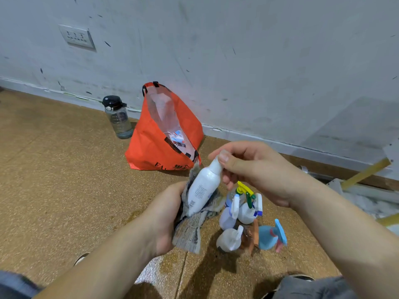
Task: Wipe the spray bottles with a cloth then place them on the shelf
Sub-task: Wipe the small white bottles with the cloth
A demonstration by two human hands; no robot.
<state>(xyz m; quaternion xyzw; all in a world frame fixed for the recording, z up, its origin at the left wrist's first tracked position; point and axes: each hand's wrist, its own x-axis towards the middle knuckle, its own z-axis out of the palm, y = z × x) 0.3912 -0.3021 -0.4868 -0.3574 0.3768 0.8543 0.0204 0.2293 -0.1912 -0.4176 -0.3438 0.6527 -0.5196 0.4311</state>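
Note:
A white spray bottle (pixel 203 186) tilts in mid-air above the floor. My right hand (pixel 248 169) pinches its cap between thumb and fingers. My left hand (pixel 164 216) grips a grey patterned cloth (pixel 192 227) wrapped around the bottle's lower half. Below my right hand, several spray bottles stand in a cluster on the floor: one with a yellow and green trigger (pixel 245 192), white ones (pixel 230 238), an orange one (pixel 253 235) and a blue one (pixel 271 235). No shelf is in view.
An orange tote bag (pixel 151 147) with items inside stands against the grey wall. A dark water bottle (pixel 118 117) is left of it. Metal and wooden pieces (pixel 364 175) lie at the right. My knees (pixel 313 288) show at the bottom edge.

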